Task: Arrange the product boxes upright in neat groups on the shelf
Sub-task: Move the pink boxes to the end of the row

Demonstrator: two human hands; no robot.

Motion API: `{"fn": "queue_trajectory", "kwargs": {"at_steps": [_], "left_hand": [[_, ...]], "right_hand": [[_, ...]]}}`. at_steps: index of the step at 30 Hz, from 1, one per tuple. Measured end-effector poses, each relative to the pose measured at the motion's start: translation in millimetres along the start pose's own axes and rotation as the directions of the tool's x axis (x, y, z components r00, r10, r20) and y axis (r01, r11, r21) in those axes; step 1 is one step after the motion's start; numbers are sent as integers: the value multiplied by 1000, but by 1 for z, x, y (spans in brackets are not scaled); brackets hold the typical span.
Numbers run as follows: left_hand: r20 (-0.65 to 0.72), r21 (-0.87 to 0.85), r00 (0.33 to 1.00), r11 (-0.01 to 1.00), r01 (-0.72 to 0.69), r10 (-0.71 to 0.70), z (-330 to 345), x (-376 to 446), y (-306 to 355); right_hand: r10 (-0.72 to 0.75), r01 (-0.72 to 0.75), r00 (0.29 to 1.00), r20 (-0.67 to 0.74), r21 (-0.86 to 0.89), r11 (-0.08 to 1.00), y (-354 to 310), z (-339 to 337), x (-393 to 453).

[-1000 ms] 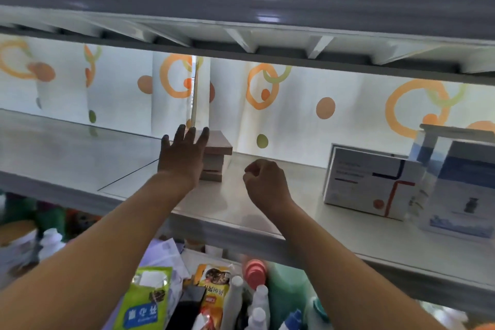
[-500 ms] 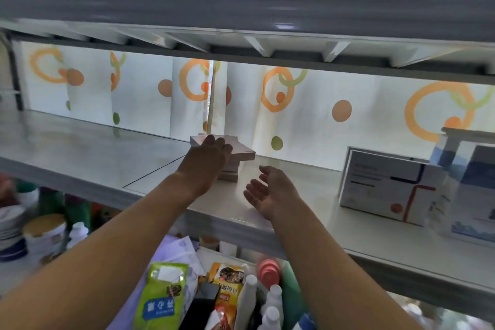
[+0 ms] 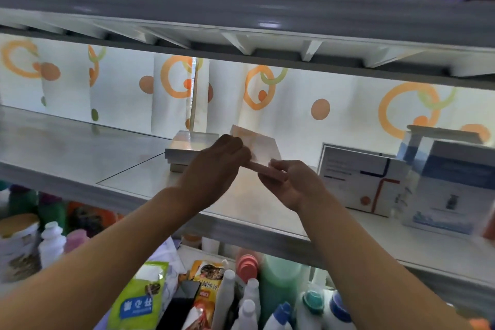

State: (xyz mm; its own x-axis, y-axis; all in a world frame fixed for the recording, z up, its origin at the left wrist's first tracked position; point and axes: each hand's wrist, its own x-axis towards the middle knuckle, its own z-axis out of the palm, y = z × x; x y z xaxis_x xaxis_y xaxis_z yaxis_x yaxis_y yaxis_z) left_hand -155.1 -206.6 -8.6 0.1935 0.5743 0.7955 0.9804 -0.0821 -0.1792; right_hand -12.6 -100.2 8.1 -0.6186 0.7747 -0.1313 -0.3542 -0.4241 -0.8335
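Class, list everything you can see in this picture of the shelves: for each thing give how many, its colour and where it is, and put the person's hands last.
Held box: one, pale pink and white, tilted above the middle shelf, held by both hands.
Stacked boxes: a few, exact count unclear, pale, lying flat left of the hands.
White box: one, with dark blue and red lines, upright on the right.
Blue and white boxes: at least two, blurred, far right.
Middle shelf: one, grey-white.
Curtain: white with orange rings and dots, behind the shelf.
Bottles and packets: many, mixed colours, below.
Left hand: one, grips the held box.
Right hand: one, pinches its lower edge.
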Motion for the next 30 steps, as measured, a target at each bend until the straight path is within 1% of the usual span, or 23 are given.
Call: {"fn": "queue_trajectory", "kwargs": {"at_steps": [2,3,5,9,10,12,16,18,22,25,26,27,28,30], "left_hand": [[30,-80,999,996,27,-24,5,0,8],[77,-116,997,992,42,-33,6,0,11],[136,-157,989,985,70,-48,8,2,15],[141,-115,990,993,34,-18,8,5,28],[136,-121,991,992,31,-14,8,4,32],[131,-165,990,984,67,-46,8,4,40],[95,-282,984,944,169,-148,14,10,54],[105,-296,975,930,220,-197,14,18,61],[166,-247,942,913,325,-290,8,43,75],[220,-213,944,932,292,-246,8,57,90],[239,-238,945,930,280,-223,9,60,95],[275,-295,939,911,289,-209,11,62,99],[317,-374,926,870,321,-205,12,64,102],[384,-501,897,767,401,-218,15,66,103]], "right_hand": [[-66,62,997,-39,-98,993,-8,-11,-7],[-101,93,994,-46,-154,984,-12,-15,-11],[-153,142,988,-26,-245,959,-18,-22,-18],[-170,172,985,32,-240,955,-24,-41,-34],[-172,174,985,25,-222,959,-24,-46,-36],[-187,186,982,12,-200,962,-25,-58,-42],[-263,254,965,18,-330,909,-31,-79,-65],[-327,305,945,12,-393,867,-38,-85,-78],[-445,394,896,-10,-447,803,-59,-88,-100],[-488,427,873,3,-491,760,-68,-88,-113],[-491,428,871,5,-499,753,-71,-90,-117],[-498,429,867,6,-517,741,-74,-90,-120],[-512,433,859,9,-547,716,-76,-91,-123],[-556,441,831,18,-632,638,-81,-92,-128]]}}
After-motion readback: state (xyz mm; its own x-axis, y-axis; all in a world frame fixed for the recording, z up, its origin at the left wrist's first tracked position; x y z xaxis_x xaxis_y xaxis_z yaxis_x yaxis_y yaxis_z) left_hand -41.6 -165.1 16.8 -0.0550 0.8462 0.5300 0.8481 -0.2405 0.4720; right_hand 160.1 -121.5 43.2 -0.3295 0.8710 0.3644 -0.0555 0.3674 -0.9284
